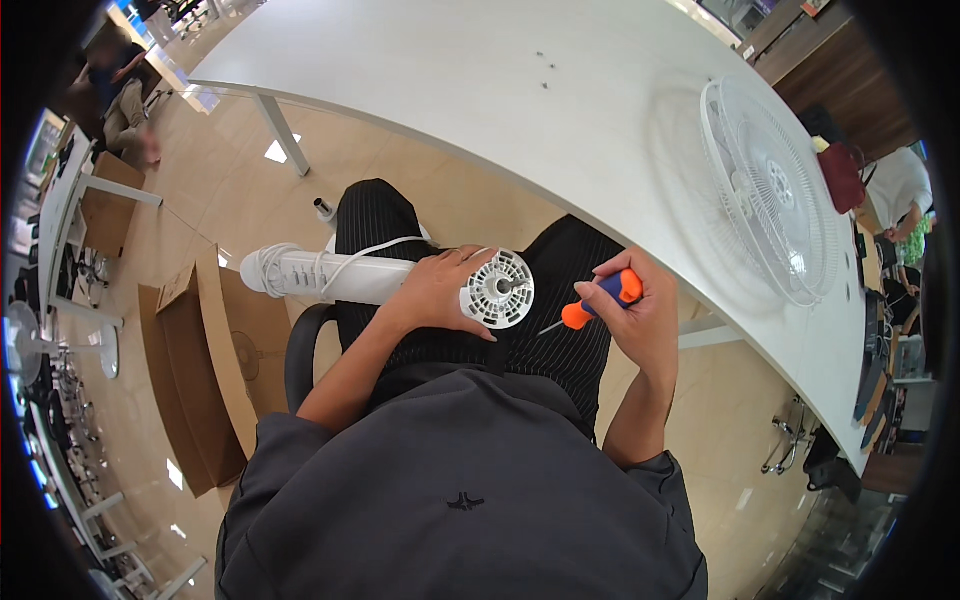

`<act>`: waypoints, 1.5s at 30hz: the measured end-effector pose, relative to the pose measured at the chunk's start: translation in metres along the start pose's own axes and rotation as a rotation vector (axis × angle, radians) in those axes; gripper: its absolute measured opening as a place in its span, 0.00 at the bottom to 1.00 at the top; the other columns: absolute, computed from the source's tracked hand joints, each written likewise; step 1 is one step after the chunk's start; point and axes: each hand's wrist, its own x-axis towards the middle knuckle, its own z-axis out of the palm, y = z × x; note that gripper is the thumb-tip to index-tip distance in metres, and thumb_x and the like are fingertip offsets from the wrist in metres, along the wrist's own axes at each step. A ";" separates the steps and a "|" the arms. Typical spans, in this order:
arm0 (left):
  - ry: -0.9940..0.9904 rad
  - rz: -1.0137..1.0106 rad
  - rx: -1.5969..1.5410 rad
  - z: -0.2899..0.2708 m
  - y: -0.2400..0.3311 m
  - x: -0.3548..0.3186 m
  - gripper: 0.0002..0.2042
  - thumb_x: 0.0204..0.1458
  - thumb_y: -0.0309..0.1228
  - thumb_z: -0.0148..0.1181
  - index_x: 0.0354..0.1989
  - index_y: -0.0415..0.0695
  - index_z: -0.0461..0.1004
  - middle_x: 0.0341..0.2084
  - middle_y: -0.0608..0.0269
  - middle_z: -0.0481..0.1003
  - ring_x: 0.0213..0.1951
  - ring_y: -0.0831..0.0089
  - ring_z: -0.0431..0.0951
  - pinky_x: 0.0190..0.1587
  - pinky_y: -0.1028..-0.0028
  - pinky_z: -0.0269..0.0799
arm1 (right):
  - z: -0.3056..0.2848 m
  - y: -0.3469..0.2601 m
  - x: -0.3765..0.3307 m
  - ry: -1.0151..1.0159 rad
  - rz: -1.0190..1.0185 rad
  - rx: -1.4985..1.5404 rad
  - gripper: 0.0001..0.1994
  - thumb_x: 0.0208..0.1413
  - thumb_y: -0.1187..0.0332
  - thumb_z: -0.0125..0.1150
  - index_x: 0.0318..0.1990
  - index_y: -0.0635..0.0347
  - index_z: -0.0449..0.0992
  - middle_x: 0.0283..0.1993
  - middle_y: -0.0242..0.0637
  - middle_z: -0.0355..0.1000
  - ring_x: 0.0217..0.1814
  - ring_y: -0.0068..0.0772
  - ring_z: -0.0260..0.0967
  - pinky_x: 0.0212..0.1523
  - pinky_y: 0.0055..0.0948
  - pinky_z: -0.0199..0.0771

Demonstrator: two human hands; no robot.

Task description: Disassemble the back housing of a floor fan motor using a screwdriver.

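Observation:
Across my lap lies a white electric fan body (372, 279), its round slotted motor housing (498, 290) turned up toward me with a metal shaft at the centre. My left hand (448, 288) is wrapped round the neck just behind that housing. White power cord (283, 272) is looped round the control column at the left end. In my right hand (642, 310) is a screwdriver (606, 298) with an orange and blue handle. Its thin blade slants down to the left, apart from the housing.
On the white table (440, 70) ahead lie a fan grille (765, 190) at the right and several small dark pieces (545, 68). An open cardboard box (195, 375) stands on the floor at my left. A red bag (842, 178) sits beyond the grille. Other people are in the background.

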 end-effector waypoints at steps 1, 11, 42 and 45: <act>0.001 -0.012 -0.002 0.001 -0.001 0.000 0.57 0.26 0.59 0.81 0.68 0.42 0.65 0.62 0.50 0.71 0.61 0.51 0.74 0.62 0.58 0.71 | 0.004 0.000 -0.001 0.000 -0.016 -0.004 0.17 0.48 0.63 0.80 0.33 0.63 0.75 0.25 0.36 0.72 0.25 0.27 0.68 0.28 0.25 0.67; 0.077 -0.019 -0.011 0.003 -0.008 0.003 0.57 0.26 0.60 0.81 0.68 0.43 0.67 0.59 0.53 0.75 0.56 0.56 0.79 0.57 0.61 0.76 | 0.045 0.011 0.005 0.117 -0.139 -0.055 0.16 0.49 0.64 0.80 0.32 0.64 0.76 0.25 0.36 0.72 0.25 0.27 0.67 0.28 0.26 0.68; 0.089 0.041 -0.118 -0.006 0.001 0.025 0.54 0.25 0.59 0.82 0.64 0.42 0.70 0.57 0.49 0.76 0.57 0.53 0.78 0.59 0.60 0.74 | 0.040 0.018 0.007 0.294 -0.002 -0.066 0.15 0.48 0.64 0.79 0.34 0.63 0.78 0.28 0.42 0.77 0.29 0.36 0.77 0.33 0.31 0.77; 0.083 0.041 -0.152 0.005 -0.010 0.013 0.48 0.24 0.44 0.86 0.61 0.42 0.73 0.54 0.49 0.78 0.55 0.52 0.79 0.59 0.60 0.74 | 0.054 0.033 -0.001 0.240 -0.007 0.117 0.12 0.44 0.71 0.75 0.36 0.60 0.79 0.34 0.42 0.78 0.36 0.38 0.79 0.38 0.33 0.79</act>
